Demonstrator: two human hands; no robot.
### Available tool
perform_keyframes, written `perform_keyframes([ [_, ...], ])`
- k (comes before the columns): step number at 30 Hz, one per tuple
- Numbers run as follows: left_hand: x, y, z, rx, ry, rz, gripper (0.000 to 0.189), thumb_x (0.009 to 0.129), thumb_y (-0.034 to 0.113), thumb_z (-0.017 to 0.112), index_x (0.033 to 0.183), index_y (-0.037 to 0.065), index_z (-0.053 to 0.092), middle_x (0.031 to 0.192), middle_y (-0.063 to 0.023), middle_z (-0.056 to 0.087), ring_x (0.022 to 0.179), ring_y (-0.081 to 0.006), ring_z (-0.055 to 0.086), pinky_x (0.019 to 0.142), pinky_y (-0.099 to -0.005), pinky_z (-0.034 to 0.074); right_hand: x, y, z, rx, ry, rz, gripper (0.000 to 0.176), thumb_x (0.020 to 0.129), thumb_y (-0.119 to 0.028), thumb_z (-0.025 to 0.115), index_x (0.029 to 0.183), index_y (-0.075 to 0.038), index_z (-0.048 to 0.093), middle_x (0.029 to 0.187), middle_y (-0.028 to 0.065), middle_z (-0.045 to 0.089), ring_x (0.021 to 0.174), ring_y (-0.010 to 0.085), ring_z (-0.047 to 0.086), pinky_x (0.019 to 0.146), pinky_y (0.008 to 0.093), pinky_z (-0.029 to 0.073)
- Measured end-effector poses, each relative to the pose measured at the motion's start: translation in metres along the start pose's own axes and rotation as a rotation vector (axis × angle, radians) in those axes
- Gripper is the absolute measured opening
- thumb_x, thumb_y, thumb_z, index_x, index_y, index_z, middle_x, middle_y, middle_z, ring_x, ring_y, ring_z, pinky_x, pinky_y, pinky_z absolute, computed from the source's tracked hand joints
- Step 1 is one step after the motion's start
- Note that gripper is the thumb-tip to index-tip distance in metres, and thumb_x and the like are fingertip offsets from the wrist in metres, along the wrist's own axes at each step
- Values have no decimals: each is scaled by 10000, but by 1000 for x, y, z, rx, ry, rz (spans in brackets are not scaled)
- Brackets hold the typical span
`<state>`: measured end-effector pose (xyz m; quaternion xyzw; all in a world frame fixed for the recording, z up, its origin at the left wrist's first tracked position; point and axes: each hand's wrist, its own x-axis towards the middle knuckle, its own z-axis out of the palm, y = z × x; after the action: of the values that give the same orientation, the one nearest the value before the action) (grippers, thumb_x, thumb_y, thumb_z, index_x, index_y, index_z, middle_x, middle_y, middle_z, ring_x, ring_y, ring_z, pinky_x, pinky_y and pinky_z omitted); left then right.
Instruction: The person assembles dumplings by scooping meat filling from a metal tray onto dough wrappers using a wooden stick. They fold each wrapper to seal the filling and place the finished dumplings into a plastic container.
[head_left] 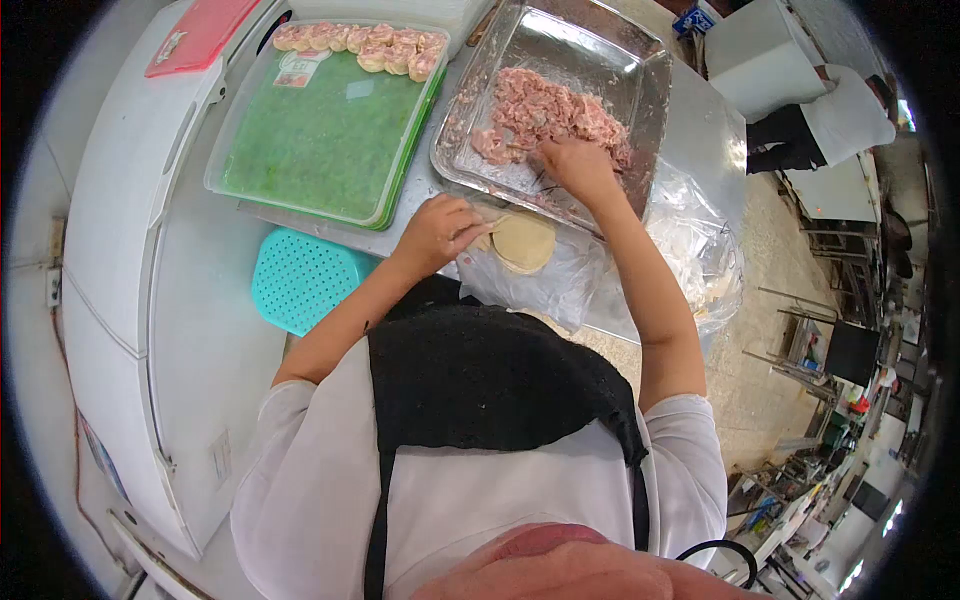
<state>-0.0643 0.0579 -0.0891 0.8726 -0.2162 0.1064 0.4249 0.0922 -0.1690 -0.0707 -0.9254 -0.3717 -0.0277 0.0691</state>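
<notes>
In the head view the only print is a white and red label point(298, 70) stuck on the clear plastic box point(225, 150) at eleven o'clock, and its writing is too small to read. That box is rectangular with rounded corners, has a rough green mat on its floor, and carries a row of pleated, pinkish filled dumplings point(360, 45) along its far edge. At twelve to one o'clock stands a shiny steel tray point(650, 60), square-cornered and scratched, with a lumpy heap of pink minced meat point(545, 110) in it. The right hand point(578, 165) rests knuckles up on the near edge of the meat, fingers curled down into it; whether its grip is closed on anything I cannot tell. The left hand point(440, 232), just at seven o'clock of it, pinches a flat, pale, round dough wrapper point(523, 243) at its edge, over the near rim of the tray. Under the wrapper lies a crinkled clear plastic bag point(690, 250) that spreads towards three o'clock. A teal perforated plastic piece point(300, 280) sits at nine o'clock beside the smooth white table point(190, 320), and a flat red lid point(200, 35) lies at eleven.
</notes>
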Motion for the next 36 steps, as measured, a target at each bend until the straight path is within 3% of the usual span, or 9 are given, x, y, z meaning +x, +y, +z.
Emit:
perform_keyframes([
  [4,10,17,-15,1,154,40,98,816,107,642,881,36,655,857,-78,645,849,-258,601,758,-355,471,-4,-6,13,182,-114,37,310,901,-352,527,854,-73,656,766,165,651,740,359,631,668,463,495],
  [6,10,26,-21,-371,113,-525,171,901,190,579,998,57,626,949,-42,658,856,-190,628,737,-325,498,-6,-11,15,349,-204,11,320,903,-340,525,856,-55,661,772,178,654,737,371,625,666,458,488],
  [7,13,26,-22,-368,113,-529,171,901,190,579,998,57,626,949,-42,658,856,-190,628,737,-325,498,-9,-13,14,512,-292,-5,329,906,-328,522,858,-37,667,778,190,657,733,384,620,664,452,481],
  [9,27,26,-22,-1392,399,-630,228,954,189,498,1087,14,562,1008,-63,640,874,-171,629,764,-314,514,-12,-9,4,574,-332,8,329,915,-312,525,892,-21,677,746,197,650,673,343,615,650,414,469],
  [13,53,64,-43,-1687,299,-659,207,950,161,473,1069,2,530,991,-72,624,928,-160,621,840,-301,497,-25,-3,-14,877,-369,136,318,937,-303,537,939,-22,685,654,82,591,574,146,522,560,311,422],
  [17,55,23,-20,-703,-77,-550,265,960,212,482,1123,6,524,1021,-85,630,982,-172,615,902,-318,480,-36,-2,-50,884,-225,269,311,941,-302,535,942,-38,699,585,15,536,558,94,464,521,283,377],
  [22,78,34,-36,-1590,153,-596,313,952,265,517,1148,23,544,1079,-88,628,1009,-159,610,889,-320,497,-50,-22,-83,1081,-24,453,325,946,-319,534,911,-42,702,570,-33,474,533,58,405,489,238,320],
  [29,97,32,-36,-1335,198,-596,353,959,204,490,1233,-18,478,1139,-117,598,1023,-211,608,889,-349,502,-51,-64,-111,1218,190,569,318,957,-310,516,922,-48,694,595,-47,464,538,43,395,479,203,298],
  [36,128,41,-35,-1794,379,-564,449,985,315,404,1241,-50,457,1225,-186,531,1136,-294,533,978,-431,426,-40,-79,-87,1356,118,554,331,960,-305,497,1009,-26,667,669,6,476,554,83,428,493,244,352],
])
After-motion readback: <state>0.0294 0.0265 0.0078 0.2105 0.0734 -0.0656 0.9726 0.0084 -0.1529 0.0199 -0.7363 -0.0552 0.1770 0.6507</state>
